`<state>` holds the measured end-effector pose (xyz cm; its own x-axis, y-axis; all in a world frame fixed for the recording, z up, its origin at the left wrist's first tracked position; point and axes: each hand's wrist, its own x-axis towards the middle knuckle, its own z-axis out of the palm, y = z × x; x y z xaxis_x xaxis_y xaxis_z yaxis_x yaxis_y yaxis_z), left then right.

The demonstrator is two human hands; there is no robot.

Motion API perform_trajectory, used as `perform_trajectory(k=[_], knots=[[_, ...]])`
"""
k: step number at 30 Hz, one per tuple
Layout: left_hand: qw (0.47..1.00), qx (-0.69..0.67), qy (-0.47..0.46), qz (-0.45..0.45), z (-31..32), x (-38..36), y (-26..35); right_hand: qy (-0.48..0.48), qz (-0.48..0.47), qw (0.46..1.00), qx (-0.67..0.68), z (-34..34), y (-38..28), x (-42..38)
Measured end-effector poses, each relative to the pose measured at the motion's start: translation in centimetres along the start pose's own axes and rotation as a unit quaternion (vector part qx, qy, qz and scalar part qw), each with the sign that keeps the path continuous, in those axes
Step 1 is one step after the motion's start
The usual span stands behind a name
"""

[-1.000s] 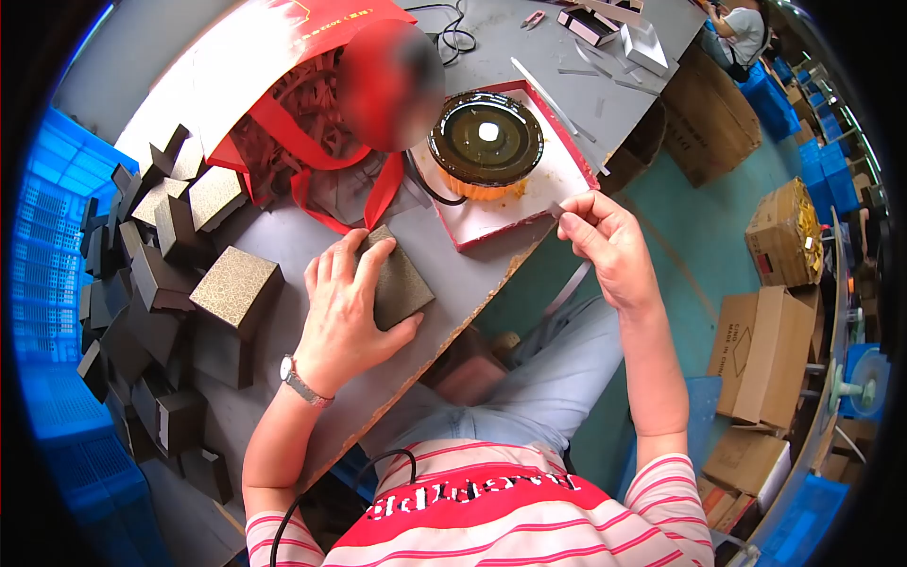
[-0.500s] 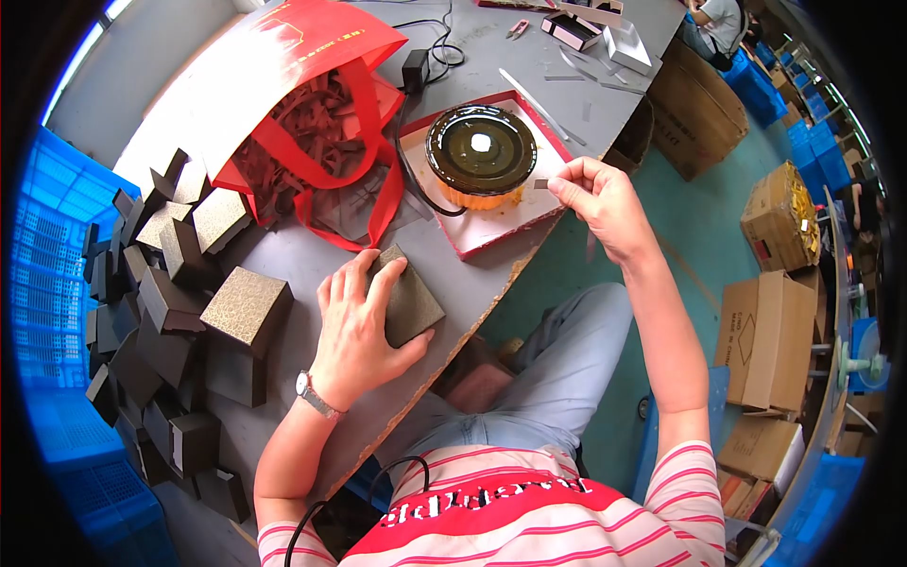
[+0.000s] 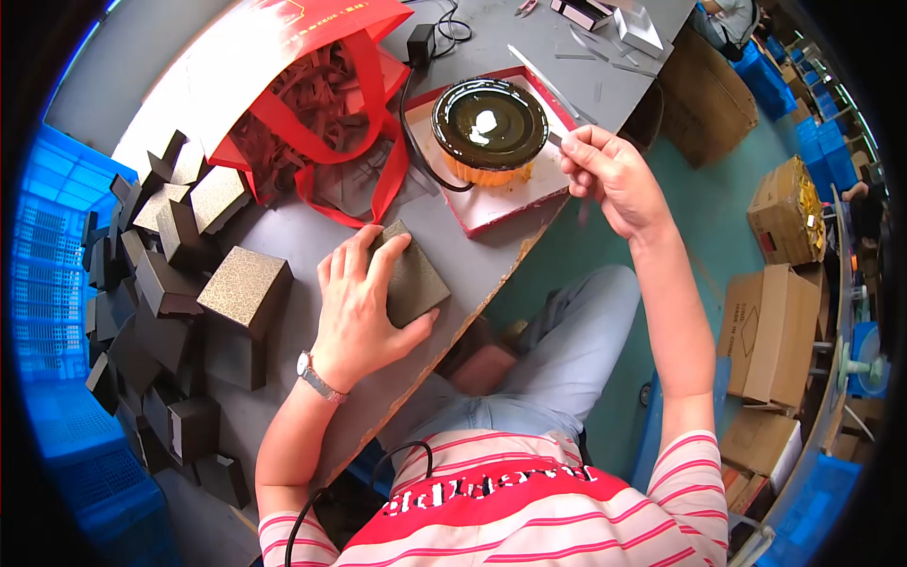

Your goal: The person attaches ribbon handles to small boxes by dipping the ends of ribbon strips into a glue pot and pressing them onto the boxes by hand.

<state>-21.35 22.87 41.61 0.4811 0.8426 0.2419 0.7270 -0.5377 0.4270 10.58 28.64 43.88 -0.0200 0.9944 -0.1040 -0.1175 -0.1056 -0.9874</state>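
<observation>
One small strip (image 3: 556,139), pinched in the fingers of your right hand (image 3: 616,184), has moved up to the round pot's (image 3: 489,123) rim, within reach; your left hand (image 3: 354,307), fingers spread, holds the box (image 3: 416,283) against the surface (image 3: 300,253).

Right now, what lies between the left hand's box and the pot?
Between box and pot, the head view shows grey table, red tray edge and black cord.

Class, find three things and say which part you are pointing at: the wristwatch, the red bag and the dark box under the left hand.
Wristwatch (image 3: 303,364): head view, on its dial.
Red bag (image 3: 304,45): head view, printed side.
Dark box (image 3: 414,276): head view, top face.
</observation>
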Motion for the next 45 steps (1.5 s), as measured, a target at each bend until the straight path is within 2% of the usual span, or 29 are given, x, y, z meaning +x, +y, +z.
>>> perform_trajectory(k=[4, 6, 22, 40, 43, 45], knots=[[1.0, 0.009, 0.008, 0.006, 0.1, 0.0, -0.1, -0.013, 0.036, 0.998, 0.046, -0.3, 0.0, -0.1], [1.0, 0.007, 0.011, 0.008, 0.1, 0.0, -0.1, 0.042, 0.014, 0.998, -0.036, -0.1, 0.3, -0.1], [1.0, 0.006, 0.012, -0.001, 0.3, -0.1, -0.3, 0.087, 0.032, 0.995, -0.04, 1.2, 0.4, 1.5], [1.0, -0.009, 0.007, 0.004, 0.0, 0.1, -0.4, 0.145, -0.03, 0.968, -0.205, 0.9, 0.6, 1.7], [0.999, -0.052, 0.009, 0.01, -0.4, 0.2, -0.8, 0.18, -0.044, 0.947, -0.264, -0.8, 1.9, 0.9], [0.993, -0.107, 0.047, 0.008, -0.4, 0.2, -0.9, 0.171, -0.063, 0.959, -0.219, -0.9, 2.5, -0.2]])
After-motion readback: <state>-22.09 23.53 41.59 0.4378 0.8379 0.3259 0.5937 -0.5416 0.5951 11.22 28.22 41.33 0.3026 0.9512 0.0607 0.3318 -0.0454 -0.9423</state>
